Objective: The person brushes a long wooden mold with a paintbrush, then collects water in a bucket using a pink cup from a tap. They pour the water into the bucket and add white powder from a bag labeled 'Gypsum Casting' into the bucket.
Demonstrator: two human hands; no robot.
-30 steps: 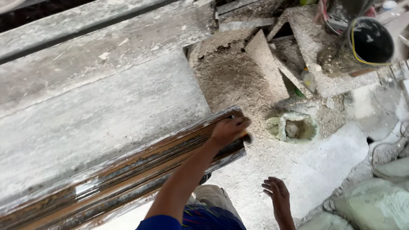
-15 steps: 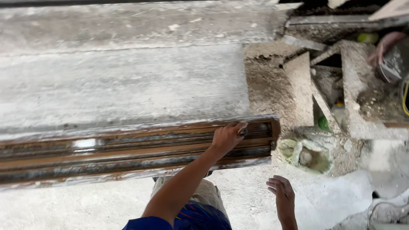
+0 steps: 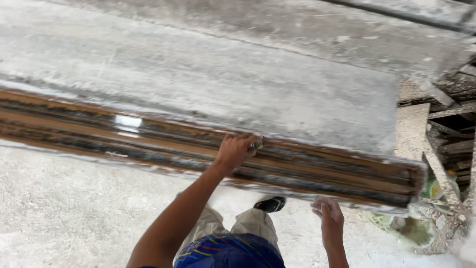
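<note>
A long polished slab [image 3: 322, 171] with brown and dark stripes lies across the view, against a dusty grey stone slab [image 3: 238, 84]. My left hand [image 3: 235, 151] rests on the striped slab's upper edge with its fingers curled over it. Something small and dark [image 3: 256, 145] shows at the fingertips; I cannot tell what it is. My right hand [image 3: 327, 217] is lower and to the right, fingers apart, with its fingertips at the slab's lower edge. Below are my beige trousers [image 3: 250, 223] and one dark shoe [image 3: 270, 203].
The pale dusty floor [image 3: 74, 208] runs under the slabs. At the right lie broken stone offcuts [image 3: 411, 129], rubble and a green-stained patch [image 3: 406, 231]. A second grey slab edge [image 3: 406, 15] crosses the top right.
My left hand has slid left along the striped slab, away from its right end. My right hand has come up to the slab's lower edge. The view has swung left.
</note>
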